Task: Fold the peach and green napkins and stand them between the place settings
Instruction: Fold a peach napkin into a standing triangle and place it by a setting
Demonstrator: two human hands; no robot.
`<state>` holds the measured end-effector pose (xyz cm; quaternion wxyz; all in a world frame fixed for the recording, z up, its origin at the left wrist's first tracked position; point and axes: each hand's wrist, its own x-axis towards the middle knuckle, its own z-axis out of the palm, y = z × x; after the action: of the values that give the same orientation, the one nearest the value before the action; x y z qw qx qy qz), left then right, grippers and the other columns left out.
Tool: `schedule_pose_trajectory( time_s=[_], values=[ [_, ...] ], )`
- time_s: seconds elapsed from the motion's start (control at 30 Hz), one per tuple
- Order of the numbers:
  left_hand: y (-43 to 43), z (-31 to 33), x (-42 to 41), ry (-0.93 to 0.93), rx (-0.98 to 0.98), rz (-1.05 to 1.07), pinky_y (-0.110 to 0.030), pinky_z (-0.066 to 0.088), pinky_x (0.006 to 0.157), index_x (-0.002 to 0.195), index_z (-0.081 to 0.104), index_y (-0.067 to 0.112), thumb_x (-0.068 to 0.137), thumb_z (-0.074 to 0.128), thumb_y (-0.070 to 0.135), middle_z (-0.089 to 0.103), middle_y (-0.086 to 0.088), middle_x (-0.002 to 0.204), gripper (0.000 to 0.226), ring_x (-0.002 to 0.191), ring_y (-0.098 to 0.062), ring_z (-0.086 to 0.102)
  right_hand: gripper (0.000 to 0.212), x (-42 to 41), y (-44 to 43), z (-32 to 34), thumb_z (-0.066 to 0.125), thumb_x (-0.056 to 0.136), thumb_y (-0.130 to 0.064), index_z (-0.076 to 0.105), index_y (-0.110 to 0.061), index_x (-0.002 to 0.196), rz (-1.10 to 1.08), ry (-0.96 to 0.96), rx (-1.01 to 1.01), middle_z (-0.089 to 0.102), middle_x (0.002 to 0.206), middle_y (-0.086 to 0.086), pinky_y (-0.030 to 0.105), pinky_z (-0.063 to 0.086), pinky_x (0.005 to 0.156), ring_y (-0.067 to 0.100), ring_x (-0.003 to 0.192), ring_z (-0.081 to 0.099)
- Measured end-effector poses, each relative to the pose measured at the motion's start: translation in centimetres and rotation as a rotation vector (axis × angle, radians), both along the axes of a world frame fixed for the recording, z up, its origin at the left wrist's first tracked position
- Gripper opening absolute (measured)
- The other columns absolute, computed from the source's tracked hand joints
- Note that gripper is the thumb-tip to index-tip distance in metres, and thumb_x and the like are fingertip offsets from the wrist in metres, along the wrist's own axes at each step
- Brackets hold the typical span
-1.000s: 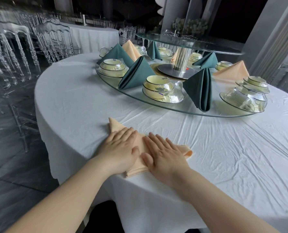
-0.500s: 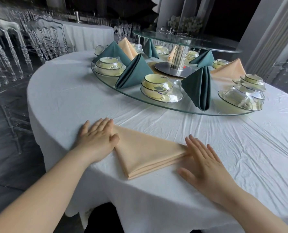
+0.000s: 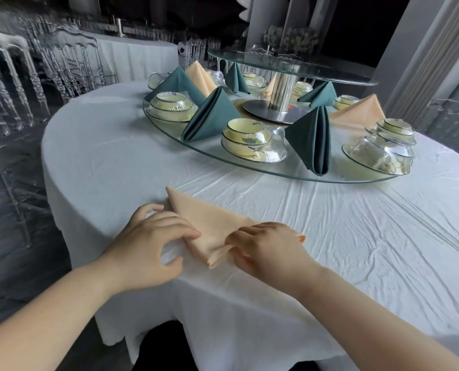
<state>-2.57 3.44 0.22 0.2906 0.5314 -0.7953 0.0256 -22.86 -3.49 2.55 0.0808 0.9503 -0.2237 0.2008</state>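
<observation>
A peach napkin (image 3: 209, 223), folded into a flat triangle, lies on the white tablecloth near the front edge. My left hand (image 3: 153, 242) has its fingertips on the napkin's left edge. My right hand (image 3: 268, 250) pinches the layered corner at the napkin's near point, lifting it slightly. On the glass turntable (image 3: 290, 175) stand folded green napkins (image 3: 212, 116) (image 3: 314, 137) and a peach napkin (image 3: 359, 111) between place settings of stacked bowls (image 3: 249, 137).
The round table's edge curves close to my body. A second glass tier on a metal column (image 3: 279, 87) rises at the turntable's centre. Clear acrylic chairs (image 3: 70, 60) and another white-clothed table (image 3: 137, 57) stand at the back left.
Both hands, spread wide apart beside the napkin half a second ago, have come back in; the right hand now pinches the near corner and the left touches the left edge.
</observation>
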Motion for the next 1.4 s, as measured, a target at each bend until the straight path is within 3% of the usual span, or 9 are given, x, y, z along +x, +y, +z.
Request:
schedule_pose_trajectory(
  time_s=[0.17,0.23,0.33,0.5,0.63,0.73,0.93,1.07,1.4],
  values=[
    [-1.8,0.4,-0.6,0.029,-0.063,0.03,-0.008,0.011,0.101,0.082,0.064,0.028,0.069,0.049,0.032,0.066,0.013,0.079,0.02,0.083,0.0,0.05,0.03,-0.6,-1.1,0.9,0.046,0.072,-0.031,0.068,-0.016,0.086,-0.137,-0.208,0.499,0.066,0.071,0.001,0.032,0.048,0.064,0.023,0.068,0.061],
    [-3.0,1.0,-1.5,0.124,-0.075,0.003,-0.007,0.014,0.1,0.087,0.054,0.029,0.073,0.049,0.032,0.064,0.018,0.078,0.016,0.081,0.0,0.051,0.016,-1.3,-1.7,1.5,0.049,0.073,-0.029,0.064,-0.023,0.075,-0.126,-0.353,0.616,0.06,0.063,-0.009,0.027,0.044,0.063,0.011,0.063,0.055],
    [-4.8,2.8,-3.5,0.384,-0.04,-0.014,-0.005,0.033,0.082,0.09,0.055,0.029,0.075,0.047,0.042,0.061,0.024,0.081,0.021,0.08,0.002,0.051,0.029,-2.7,-3.0,3.2,0.06,0.08,-0.011,0.051,-0.032,0.064,-0.129,-0.531,0.643,0.052,0.051,-0.019,0.011,0.033,0.053,-0.001,0.052,0.045],
    [-9.2,5.2,-8.2,0.56,-0.018,-0.007,-0.003,0.036,0.063,0.087,0.065,0.013,0.084,0.063,0.015,0.054,0.018,0.072,0.004,0.069,0.014,0.05,0.026,-5.5,-4.7,6.4,0.067,0.062,-0.042,0.053,-0.04,0.084,-0.178,-0.542,0.598,0.058,0.07,-0.018,0.016,0.043,0.066,0.001,0.07,0.053],
    [-13.0,5.5,-12.0,0.552,0.058,-0.052,-0.01,0.037,0.066,0.093,0.066,0.011,0.087,0.061,0.02,0.062,0.007,0.079,0.012,0.072,0.004,0.051,0.013,-8.1,-7.3,6.6,0.068,0.075,-0.017,0.063,-0.015,0.086,-0.434,-0.578,0.422,0.056,0.07,-0.006,0.032,0.04,0.071,0.023,0.08,0.056],
    [-15.7,4.9,-13.4,0.509,0.122,-0.02,-0.017,0.037,0.083,0.11,0.064,0.013,0.092,0.047,0.03,0.064,0.001,0.109,0.03,0.1,-0.009,0.055,0.009,-10.5,-9.2,5.1,0.067,0.076,-0.012,0.061,-0.01,0.082,-0.531,-0.646,0.407,0.057,0.069,0.002,0.035,0.041,0.07,0.028,0.078,0.056],
    [-19.1,2.1,-13.4,0.205,0.213,0.032,-0.015,0.019,0.102,0.131,0.049,0.015,0.081,0.018,0.03,0.045,0.0,0.14,0.06,0.131,-0.012,0.037,0.022,-13.0,-10.5,2.4,0.072,0.072,-0.021,0.053,-0.032,0.07,-0.504,-0.806,0.494,0.059,0.064,-0.014,0.008,0.037,0.062,-0.006,0.066,0.05],
    [-19.6,1.4,-12.5,0.074,0.225,0.078,-0.012,0.003,0.106,0.139,0.036,0.019,0.075,0.009,0.038,0.031,0.005,0.148,0.071,0.138,-0.006,0.022,0.019,-13.1,-10.0,2.1,0.06,0.058,-0.039,0.056,-0.035,0.076,-0.434,-0.832,0.562,0.059,0.075,-0.029,0.005,0.038,0.063,-0.006,0.07,0.052],
    [-19.2,1.5,-12.9,-0.043,0.23,0.228,-0.013,-0.005,0.103,0.143,0.023,0.029,0.074,0.002,0.043,0.017,0.017,0.151,0.074,0.139,0.001,0.009,0.019,-13.9,-10.1,1.5,0.07,0.074,-0.017,0.056,-0.029,0.07,-0.43,-0.821,0.578,0.06,0.069,-0.023,0.007,0.037,0.058,-0.001,0.064,0.051]
  ],
)
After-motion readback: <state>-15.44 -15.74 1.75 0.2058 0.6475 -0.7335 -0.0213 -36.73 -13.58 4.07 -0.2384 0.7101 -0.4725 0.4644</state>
